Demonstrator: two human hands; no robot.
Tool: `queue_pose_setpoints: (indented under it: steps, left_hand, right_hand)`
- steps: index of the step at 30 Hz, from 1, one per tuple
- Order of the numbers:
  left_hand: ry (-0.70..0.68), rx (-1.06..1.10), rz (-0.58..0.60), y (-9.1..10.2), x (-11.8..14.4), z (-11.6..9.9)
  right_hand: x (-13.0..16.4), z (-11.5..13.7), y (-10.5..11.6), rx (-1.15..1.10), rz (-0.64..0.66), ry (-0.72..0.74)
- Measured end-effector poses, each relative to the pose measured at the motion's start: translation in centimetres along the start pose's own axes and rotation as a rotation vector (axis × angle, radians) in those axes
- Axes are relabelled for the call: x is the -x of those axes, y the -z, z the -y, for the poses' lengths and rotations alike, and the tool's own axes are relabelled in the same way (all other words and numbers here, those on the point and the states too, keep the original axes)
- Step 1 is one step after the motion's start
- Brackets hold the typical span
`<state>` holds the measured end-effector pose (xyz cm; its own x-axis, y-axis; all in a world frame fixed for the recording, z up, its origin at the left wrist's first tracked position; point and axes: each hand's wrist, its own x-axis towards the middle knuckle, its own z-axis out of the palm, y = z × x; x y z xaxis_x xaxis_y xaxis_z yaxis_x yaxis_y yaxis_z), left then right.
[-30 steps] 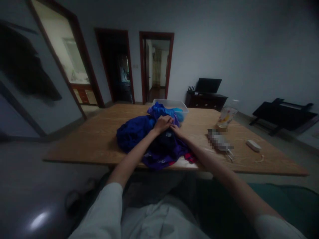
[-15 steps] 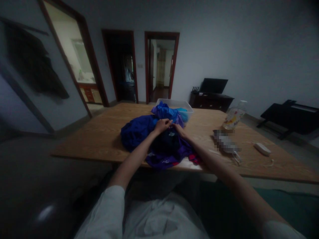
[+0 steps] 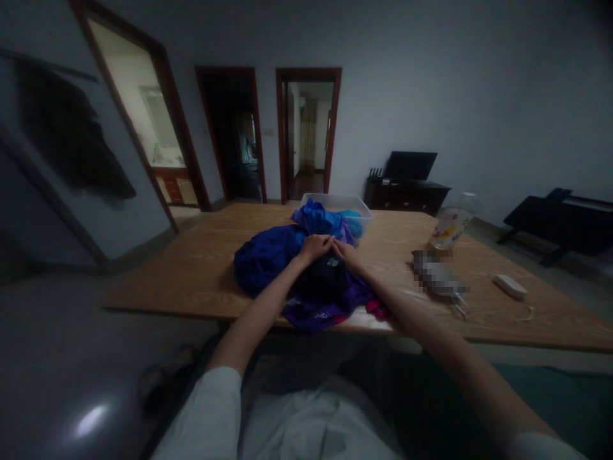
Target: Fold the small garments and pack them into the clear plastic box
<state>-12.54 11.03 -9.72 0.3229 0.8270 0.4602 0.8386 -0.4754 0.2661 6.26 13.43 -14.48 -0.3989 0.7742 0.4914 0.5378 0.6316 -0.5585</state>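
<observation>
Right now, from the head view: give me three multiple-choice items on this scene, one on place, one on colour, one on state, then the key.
1. Where is the clear plastic bin?
A. On the table behind the clothes
B. On the floor
C. On the dark cabinet

2. What colour is the big garment left of the hands?
A. Yellow
B. Blue
C. White

3. How do the hands stand?
A. Both raised off the pile
B. Only one on the pile
C. Both on the pile, fingertips close together

Key: 1 A, the bin sits on the wooden table past the pile. 2 B, its cloth is deep blue. 3 C, left hand and right hand meet over the dark garment.
</observation>
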Motion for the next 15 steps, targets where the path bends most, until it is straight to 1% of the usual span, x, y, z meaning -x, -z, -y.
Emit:
queue_pose_setpoints:
  steps: [4, 9, 12, 15]
  left_hand:
    - [-0.085, -0.058, 0.004, 0.3, 0.2, -0.5]
    - [-0.204, -0.059, 0.024, 0.9, 0.6, -1.5]
    - [-0.212, -0.059, 0.048, 1.1, 0.8, -1.8]
    - [-0.158, -0.036, 0.038, 1.0, 0.7, -1.8]
  right_hand:
    - [0.3, 0.1, 0.4, 0.079, 0.002, 0.023]
    - [0.4, -0.1, 0.4, 0.036, 0.005, 0.020]
    - [0.4, 0.0, 0.3, -0.018, 0.034, 0.041]
    - [0.3, 0.2, 0.2, -0.017, 0.042, 0.026]
